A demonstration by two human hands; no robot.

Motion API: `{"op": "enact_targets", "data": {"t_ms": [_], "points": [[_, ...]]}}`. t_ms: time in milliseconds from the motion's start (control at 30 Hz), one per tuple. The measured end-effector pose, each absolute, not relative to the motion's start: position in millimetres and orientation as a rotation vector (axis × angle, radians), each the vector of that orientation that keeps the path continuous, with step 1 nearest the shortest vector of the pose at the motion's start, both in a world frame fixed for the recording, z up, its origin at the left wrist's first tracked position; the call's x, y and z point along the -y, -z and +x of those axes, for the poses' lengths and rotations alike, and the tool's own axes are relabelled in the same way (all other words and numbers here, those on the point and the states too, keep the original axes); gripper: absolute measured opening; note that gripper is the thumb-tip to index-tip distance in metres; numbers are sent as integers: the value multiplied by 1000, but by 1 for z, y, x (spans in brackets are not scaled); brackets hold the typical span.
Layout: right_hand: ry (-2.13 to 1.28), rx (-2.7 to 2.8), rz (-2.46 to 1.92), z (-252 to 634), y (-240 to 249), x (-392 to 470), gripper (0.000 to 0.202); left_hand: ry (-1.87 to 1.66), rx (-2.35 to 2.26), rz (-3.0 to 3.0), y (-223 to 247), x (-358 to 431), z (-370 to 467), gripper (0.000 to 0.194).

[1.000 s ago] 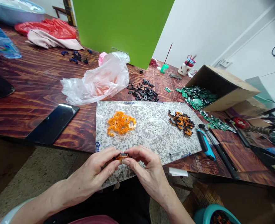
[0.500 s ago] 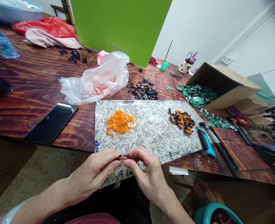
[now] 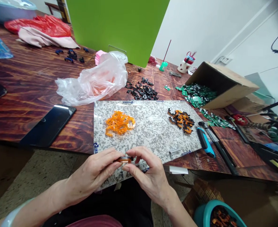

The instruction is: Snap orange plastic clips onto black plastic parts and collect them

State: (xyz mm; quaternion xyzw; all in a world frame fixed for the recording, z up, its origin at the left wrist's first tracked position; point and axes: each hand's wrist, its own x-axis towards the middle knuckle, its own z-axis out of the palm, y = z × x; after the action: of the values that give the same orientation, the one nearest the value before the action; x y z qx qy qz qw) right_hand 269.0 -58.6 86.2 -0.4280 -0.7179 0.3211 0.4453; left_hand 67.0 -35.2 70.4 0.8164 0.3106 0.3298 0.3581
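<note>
My left hand [image 3: 97, 168] pinches the left end of a small orange and black part [image 3: 125, 160] above the front edge of the speckled board [image 3: 150, 145]. At the part's right end is my right hand [image 3: 148, 171], its thumb and forefinger slightly apart, the thumb below and the forefinger close to the black tip. Clear orange pieces [image 3: 120, 123] lie in a pile on the board's left half. Joined orange and black parts [image 3: 181, 120] are heaped at its right. Between the piles are thin clear strips [image 3: 155, 123].
Behind the board are black pieces [image 3: 143, 91] and a plastic bag [image 3: 93, 83]. A phone [image 3: 49, 126] lies left. To the right are a blue-handled tool [image 3: 206, 143] and a cardboard box [image 3: 224, 85] spilling green boards. A teal bucket [image 3: 200, 217] stands below.
My right thumb and forefinger have parted a little from the small part, showing more of it. My left hand still pinches it. The whole view has shifted slightly.
</note>
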Motion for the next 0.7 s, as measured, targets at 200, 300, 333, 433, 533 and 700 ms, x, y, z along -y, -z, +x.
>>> {"op": "enact_targets", "data": {"t_ms": [200, 300, 333, 433, 533, 700], "points": [[-720, 1819, -1021, 268, -82, 61, 17, -913, -757, 2263, -67, 33, 66, 22], [-667, 1819, -1035, 266, -79, 62, 12, -908, -725, 2284, -64, 33, 65, 23], [-653, 1818, -1039, 266, -78, 63, 11, -915, -720, 2277, -62, 34, 65, 23], [-636, 1807, -1038, 265, -78, 65, 11, -948, -740, 2224, -58, 34, 64, 25], [-639, 1784, -1035, 265, -79, 67, 9, -956, -762, 2194, -58, 32, 64, 24], [-662, 1726, -1089, 260, -81, 73, 14, -927, -768, 2247, -49, 35, 50, 19]]}}
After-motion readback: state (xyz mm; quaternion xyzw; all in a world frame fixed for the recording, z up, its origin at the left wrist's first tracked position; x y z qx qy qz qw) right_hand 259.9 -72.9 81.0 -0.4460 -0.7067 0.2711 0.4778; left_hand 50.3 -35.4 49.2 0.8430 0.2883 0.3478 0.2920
